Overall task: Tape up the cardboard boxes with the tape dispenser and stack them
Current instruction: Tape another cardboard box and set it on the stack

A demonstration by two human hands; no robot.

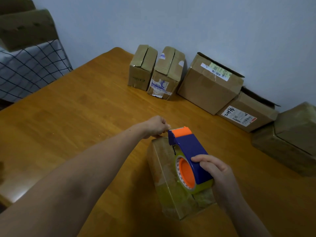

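Right at the far end of the small cardboard box (pixel 172 170), the left hand (pixel 156 126) is pinching its fingers nearly closed, likely on the loose end of the clear tape, though the tape is too see-through to be sure. The right hand (pixel 216 170) is wrapping its fingers tight around the blue and orange tape dispenser (pixel 188 156), which is tilting over the top of the box. The box is lying on the wooden table (pixel 77 117), close to the person. More cardboard boxes (pixel 210 82) are waiting along the wall (pixel 171 23), well apart from it.

The tape could be slipping from the pinch and sticking to itself. The toothed edge is very near the left fingers, so a quick pull could scratch them. The light box could be sliding if nobody is pressing it down.
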